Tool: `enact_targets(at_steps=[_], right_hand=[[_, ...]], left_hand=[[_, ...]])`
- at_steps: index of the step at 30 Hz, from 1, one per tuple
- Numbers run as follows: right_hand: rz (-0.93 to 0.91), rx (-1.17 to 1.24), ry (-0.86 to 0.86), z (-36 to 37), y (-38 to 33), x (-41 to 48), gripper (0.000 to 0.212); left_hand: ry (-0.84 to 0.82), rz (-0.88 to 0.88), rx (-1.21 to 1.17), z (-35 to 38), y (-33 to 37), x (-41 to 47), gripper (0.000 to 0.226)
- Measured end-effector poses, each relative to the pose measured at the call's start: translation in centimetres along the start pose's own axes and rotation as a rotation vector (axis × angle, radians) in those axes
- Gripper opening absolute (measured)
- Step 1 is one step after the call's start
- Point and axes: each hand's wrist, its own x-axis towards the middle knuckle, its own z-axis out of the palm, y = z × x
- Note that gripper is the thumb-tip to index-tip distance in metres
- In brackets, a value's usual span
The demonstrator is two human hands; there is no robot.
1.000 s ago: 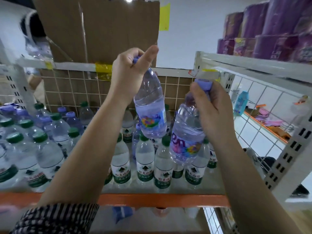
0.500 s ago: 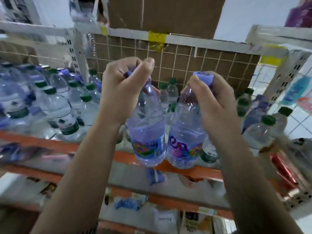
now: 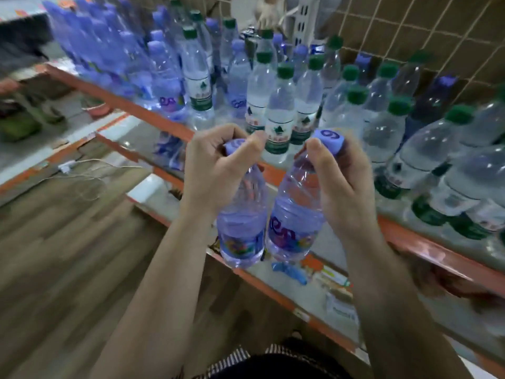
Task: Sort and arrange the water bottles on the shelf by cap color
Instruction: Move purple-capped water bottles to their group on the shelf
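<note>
Dozens of bottles on one long orange-edged shelf (image 3: 142, 113), pretty mixed: purple-capped bunch (image 3: 164, 77) mostly left, green-capped ones (image 3: 281, 105) middle and right, with a few purple strays among them. Two more purple-capped bottles out in front of the shelf edge, side by side, nearly touching. Left hand (image 3: 218, 170) curled round the neck and cap of the left bottle (image 3: 241, 228), right hand (image 3: 349, 184) gripping the right bottle (image 3: 295, 214) just under its cap (image 3: 329, 139). Held by the necks probably to haul both over to the purple side in one go. Looks like a "6" or "9" on that cap. Purple label (image 3: 284, 236) maybe says "en", rest hidden. Green labels (image 3: 278, 135): mountain logo, text too blurry.
</note>
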Motion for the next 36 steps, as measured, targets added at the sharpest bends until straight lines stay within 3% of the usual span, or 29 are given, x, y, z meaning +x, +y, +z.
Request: enact_targets(at_steps=[9, 20, 26, 36], right_hand=[[0.001, -0.060, -0.152, 10.7, 4.4, 5.8, 0.030], [-0.150, -0.267, 0.003, 17.9, 9.3, 18.7, 0.011], [-0.116, -0.388, 0.049, 20.0, 12.2, 23.8, 0.023], [0.019, -0.516, 0.199, 20.6, 14.7, 25.9, 0.029]], left_hand=[[0.202, 0.006, 0.139, -8.1, -5.6, 4.3, 0.050], [0.262, 0.006, 0.133, -11.4, -12.0, 17.1, 0.043], [0.249, 0.051, 0.124, -11.5, -14.0, 21.7, 0.045], [0.092, 0.085, 0.046, -11.4, -17.7, 26.3, 0.045]])
